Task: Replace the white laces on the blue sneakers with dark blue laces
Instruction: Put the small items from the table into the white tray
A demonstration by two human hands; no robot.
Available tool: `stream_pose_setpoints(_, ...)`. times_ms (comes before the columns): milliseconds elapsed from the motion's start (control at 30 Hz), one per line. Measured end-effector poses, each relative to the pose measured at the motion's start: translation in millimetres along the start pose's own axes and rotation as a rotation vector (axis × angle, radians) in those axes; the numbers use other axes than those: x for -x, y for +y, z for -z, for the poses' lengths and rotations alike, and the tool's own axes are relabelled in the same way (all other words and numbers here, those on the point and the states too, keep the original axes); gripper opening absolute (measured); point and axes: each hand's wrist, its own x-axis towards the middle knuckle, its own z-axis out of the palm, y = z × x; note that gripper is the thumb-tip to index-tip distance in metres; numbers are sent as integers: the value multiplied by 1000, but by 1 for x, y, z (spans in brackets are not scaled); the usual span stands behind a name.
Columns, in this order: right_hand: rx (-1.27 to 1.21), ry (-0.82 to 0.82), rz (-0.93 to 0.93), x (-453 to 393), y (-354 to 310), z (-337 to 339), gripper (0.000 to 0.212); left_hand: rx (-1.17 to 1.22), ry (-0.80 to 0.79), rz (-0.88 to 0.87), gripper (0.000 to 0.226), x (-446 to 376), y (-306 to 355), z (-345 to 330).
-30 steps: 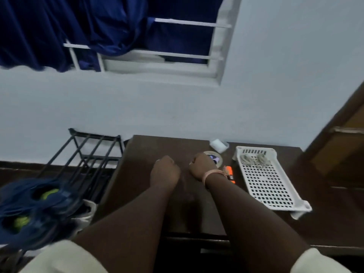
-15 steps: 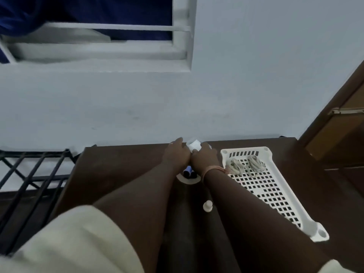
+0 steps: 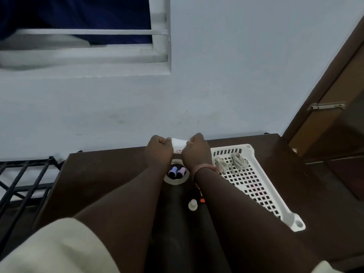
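**A:** ok what's in shot, nearest first? using the tape roll (image 3: 176, 179) as my ref pt.

**B:** closest to cam: pale sleeve (image 3: 59, 247) bottom left, both forearms running up over the dark counter (image 3: 102, 174). Little white knob-looking cap (image 3: 192, 205) sits on the counter nearer the cam than the roll, w/ an orange marker-ish thing (image 3: 201, 200) just right of it, mostly hidden by the right arm.

**A:** and the roll itself?

**B:** lying flat, btw the two wrists. Two small spools w/ lilac tops (image 3: 177, 171) stand inside its hole.

**A:** hands?

**B:** just beyond the roll. left hand (image 3: 159, 152) and right hand (image 3: 197, 152) are both curled tight onto a small white packet (image 3: 178, 143), one at each end, fingers closed on it. can't read the label strip on it. pinkish band (image 3: 202, 168) on the right wrist.

**A:** laces?

**B:** white laces (image 3: 230, 163) in two loose bundles, inside the white perforated tray (image 3: 275, 201) right of the roll, at its far end. No sneakers or dark blue laces visible to me.

**A:** further back?

**B:** black wire rack (image 3: 25, 180) off to the left of the roll past the counter edge, pale wall beyond, window frame (image 3: 157, 56) top left w/ dark blue curtain (image 3: 78, 14), brown door (image 3: 325, 115) far right.
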Motion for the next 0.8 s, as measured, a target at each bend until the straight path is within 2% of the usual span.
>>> stream_pose_setpoints(200, -48, 136, -89, 22, 27, 59, 26, 140, -74, -5, 8, 71, 23, -21)
stream_pose_setpoints(400, -21, 199, -248, 41, 73, 110, 29, 133, -206, 0, 11, 135, 30, -51)
stream_pose_setpoints(800, -48, 200, -339, 45, 103, 113, 26, 55, -232, -2, 8, 147, 18, -70)
